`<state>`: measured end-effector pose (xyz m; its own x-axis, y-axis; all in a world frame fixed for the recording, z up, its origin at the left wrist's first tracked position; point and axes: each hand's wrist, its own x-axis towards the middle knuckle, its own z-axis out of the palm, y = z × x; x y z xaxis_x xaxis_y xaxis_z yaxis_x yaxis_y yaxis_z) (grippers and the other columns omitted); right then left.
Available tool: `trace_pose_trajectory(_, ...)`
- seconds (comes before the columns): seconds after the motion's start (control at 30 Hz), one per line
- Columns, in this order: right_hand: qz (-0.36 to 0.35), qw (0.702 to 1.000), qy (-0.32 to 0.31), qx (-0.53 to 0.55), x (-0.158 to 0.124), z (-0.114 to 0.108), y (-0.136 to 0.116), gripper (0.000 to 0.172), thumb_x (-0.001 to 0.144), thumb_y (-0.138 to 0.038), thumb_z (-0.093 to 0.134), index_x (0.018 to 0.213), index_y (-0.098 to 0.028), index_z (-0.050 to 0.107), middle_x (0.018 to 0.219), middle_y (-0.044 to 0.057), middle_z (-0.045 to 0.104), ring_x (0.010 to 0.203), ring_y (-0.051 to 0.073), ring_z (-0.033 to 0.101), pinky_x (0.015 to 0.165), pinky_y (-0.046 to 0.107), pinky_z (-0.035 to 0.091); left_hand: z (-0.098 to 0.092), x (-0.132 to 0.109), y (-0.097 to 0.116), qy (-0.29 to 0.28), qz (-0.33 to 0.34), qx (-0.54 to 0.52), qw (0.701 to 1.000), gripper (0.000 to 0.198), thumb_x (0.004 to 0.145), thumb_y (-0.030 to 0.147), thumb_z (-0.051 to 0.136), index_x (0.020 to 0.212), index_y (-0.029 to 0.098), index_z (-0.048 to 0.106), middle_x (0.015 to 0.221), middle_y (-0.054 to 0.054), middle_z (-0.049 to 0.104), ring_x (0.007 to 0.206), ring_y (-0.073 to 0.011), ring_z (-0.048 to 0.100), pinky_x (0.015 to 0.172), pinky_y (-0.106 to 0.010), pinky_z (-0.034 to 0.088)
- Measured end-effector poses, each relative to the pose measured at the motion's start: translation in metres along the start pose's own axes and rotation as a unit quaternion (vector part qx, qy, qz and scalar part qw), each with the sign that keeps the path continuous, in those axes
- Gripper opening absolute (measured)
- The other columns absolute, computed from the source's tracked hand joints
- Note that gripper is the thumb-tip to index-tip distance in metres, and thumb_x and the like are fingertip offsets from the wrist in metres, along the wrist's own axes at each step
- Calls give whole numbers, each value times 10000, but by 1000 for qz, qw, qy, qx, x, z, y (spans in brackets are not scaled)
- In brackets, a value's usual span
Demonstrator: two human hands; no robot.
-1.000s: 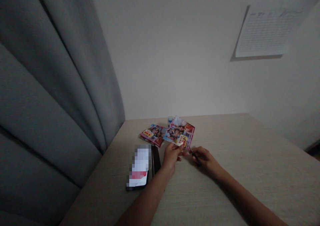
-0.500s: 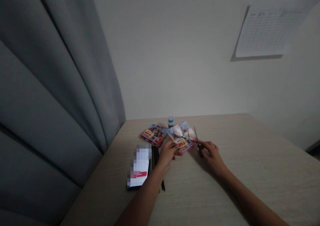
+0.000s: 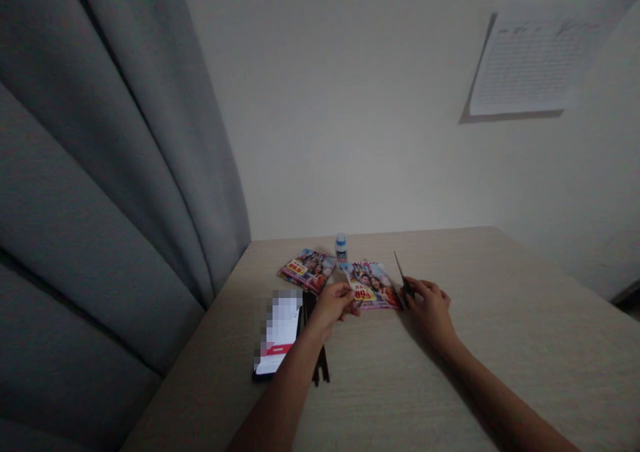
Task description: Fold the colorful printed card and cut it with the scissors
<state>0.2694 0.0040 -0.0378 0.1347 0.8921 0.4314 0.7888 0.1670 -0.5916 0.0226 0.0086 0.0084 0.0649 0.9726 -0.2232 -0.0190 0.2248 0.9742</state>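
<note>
My left hand (image 3: 336, 304) is closed on the left edge of a colourful printed leaflet (image 3: 373, 284), which is raised a little over the table. In my right hand (image 3: 429, 307) are dark scissors (image 3: 402, 273), their blades pointing up and away, just right of the leaflet. A second pile of similar leaflets (image 3: 309, 268) lies behind my left hand. Behind the held leaflet stands a small bottle (image 3: 341, 247) with a blue and clear top.
A phone (image 3: 278, 335) with a lit screen lies left of my left forearm. Dark thin sticks (image 3: 320, 367) lie beside it, partly under the forearm. A grey curtain (image 3: 125, 172) hangs at the left; a printed sheet (image 3: 523, 65) is on the wall.
The leaflet's lifted flap has come down, so its printed face shows flat. My right hand and the scissors have moved slightly right, away from the leaflet.
</note>
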Motion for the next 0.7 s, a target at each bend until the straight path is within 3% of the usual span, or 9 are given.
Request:
trace_pose_trajectory(0.47,26,999,-21,37,1,-1,-6,358,795,-307,574,1118,-260,722,1105,98,705,1057,278,616,1022,522,366,-2,2,-1,-30,0,22,999,221,777,319,764,847,155,634,823,-22,690,440,-76,637,340,-139,229)
trace_pose_trajectory(0.7,17,998,-42,50,1,0,-5,361,777,-298,584,1108,-281,725,1111,80,701,1077,283,613,1014,521,383,-3,2,-2,-36,9,28,999,276,752,384,771,823,166,618,732,19,637,425,-67,617,344,-131,228)
